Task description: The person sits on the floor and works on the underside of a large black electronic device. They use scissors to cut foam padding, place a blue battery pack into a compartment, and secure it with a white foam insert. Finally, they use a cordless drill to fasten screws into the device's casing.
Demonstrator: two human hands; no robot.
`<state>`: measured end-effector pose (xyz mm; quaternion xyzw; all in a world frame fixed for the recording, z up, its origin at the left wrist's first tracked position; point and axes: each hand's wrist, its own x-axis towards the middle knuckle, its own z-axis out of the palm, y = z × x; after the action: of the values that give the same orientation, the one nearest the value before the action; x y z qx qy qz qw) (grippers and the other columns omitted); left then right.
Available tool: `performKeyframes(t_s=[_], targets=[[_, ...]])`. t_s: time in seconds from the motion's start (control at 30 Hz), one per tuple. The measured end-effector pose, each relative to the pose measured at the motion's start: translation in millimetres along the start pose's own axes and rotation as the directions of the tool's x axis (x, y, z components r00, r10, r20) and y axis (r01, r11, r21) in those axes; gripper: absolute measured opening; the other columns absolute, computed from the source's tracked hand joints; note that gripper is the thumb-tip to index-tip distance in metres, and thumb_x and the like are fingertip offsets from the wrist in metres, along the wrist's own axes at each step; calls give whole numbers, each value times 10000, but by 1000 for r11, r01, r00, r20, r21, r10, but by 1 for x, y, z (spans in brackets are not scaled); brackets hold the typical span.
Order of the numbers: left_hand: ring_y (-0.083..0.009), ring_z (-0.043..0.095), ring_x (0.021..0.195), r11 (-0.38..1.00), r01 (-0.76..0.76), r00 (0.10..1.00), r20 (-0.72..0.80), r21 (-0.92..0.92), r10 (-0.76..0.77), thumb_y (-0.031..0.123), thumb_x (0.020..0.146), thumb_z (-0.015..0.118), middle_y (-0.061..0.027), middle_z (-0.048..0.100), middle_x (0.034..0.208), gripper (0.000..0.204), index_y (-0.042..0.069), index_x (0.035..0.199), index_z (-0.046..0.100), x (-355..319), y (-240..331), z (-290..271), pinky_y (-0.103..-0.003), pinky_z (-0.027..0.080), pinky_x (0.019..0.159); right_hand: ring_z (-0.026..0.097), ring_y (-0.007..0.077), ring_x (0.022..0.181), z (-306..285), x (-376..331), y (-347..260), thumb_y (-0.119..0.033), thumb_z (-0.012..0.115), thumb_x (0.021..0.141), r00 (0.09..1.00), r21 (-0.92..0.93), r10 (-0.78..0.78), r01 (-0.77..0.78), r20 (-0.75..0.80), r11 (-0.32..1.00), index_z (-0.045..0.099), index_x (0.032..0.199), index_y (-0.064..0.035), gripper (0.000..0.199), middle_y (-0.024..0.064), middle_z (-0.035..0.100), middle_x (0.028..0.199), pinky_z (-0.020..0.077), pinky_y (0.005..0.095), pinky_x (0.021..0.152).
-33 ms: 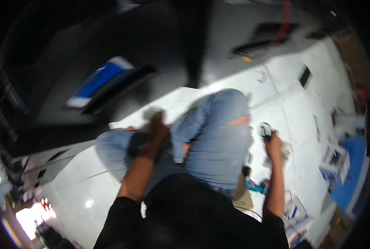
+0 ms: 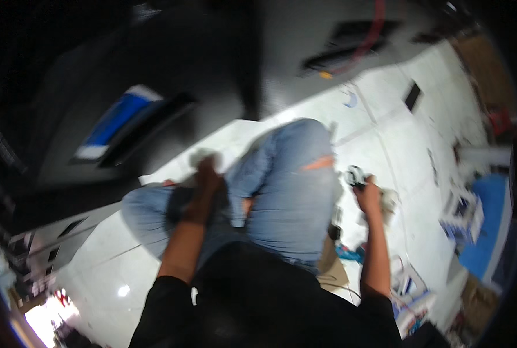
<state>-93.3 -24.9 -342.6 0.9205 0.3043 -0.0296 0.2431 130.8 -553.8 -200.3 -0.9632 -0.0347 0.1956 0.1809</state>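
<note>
I sit on the floor in torn blue jeans (image 2: 290,191). My right hand (image 2: 370,196), out beyond my right knee, is closed around a small black-and-white thing with ring-like loops (image 2: 356,175); blur hides its exact kind. Close behind that hand lies a pale, lumpy thing (image 2: 389,200). Over my lap, my left hand (image 2: 208,171) is dark and smeared, so its fingers cannot be made out. A pale greyish patch (image 2: 203,155) shows just past it; whether I hold it cannot be told.
A dark grey surface (image 2: 212,130) ahead bears a blue-and-white packet (image 2: 116,124) beside a long black piece. A red cable (image 2: 371,40) runs over black pieces at upper right. On the white tiles are a black strip (image 2: 412,96), a white-and-blue box (image 2: 463,216) and brown cardboard (image 2: 332,271).
The whole view has shifted, so most things sit a little further left. My right hand keeps hold of the same looped thing. My left hand stays over my lap.
</note>
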Motion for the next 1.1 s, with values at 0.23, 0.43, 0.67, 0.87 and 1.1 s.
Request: performKeyframes(t_s=[0.23, 0.43, 0.67, 0.87, 1.1], targets=[[-412, 669, 1044, 985, -14, 999, 42, 170, 7, 399, 747, 840, -182, 674, 1112, 610, 78, 1204, 594, 30, 54, -50, -521, 547, 880, 686, 470, 977, 33, 4, 15, -199, 741, 869, 978, -239, 195, -173, 72, 956, 557, 1130, 4, 378, 304, 698, 1021, 550, 529, 821], [-373, 680, 1002, 905, 53, 999, 18, -423, -50, 160, 848, 667, -230, 693, 1045, 414, 23, 1219, 544, 6, 68, -127, -468, 525, 886, 707, 418, 885, 81, 24, -38, -244, 705, 869, 992, -101, -110, 103, -66, 990, 652, 983, -12, 265, 239, 720, 971, 555, 515, 750], [-334, 362, 1461, 733, -97, 992, -9, -673, 123, 205, 810, 748, -208, 356, 1585, 1009, 88, 1632, 176, -49, 54, -136, -422, 362, 1159, 739, 283, 723, 203, 70, 34, -368, 690, 882, 983, 548, -181, 159, -15, 821, 733, 943, -24, 353, 164, 763, 858, 565, 416, 632], [-296, 443, 1305, 389, 70, 996, 40, -918, -85, 293, 767, 851, -171, 419, 1442, 1087, 55, 1591, 183, -88, 69, -174, -418, 368, 1113, 435, 99, 485, 77, 46, -9, -337, 553, 956, 926, 795, 240, -374, 292, 477, 504, 700, -142, 325, -39, 453, 609, 304, 314, 449], [-321, 529, 1095, 845, -463, 643, -758, -268, 112, 247, 666, 935, -182, 479, 1223, 1024, -31, 1416, 297, -136, 8, -261, -457, 449, 966, 478, 94, 567, -43, -75, -107, -211, 590, 968, 951, 703, -291, 275, -100, 656, 577, 1086, -21, 224, -14, 504, 709, 376, 284, 511]])
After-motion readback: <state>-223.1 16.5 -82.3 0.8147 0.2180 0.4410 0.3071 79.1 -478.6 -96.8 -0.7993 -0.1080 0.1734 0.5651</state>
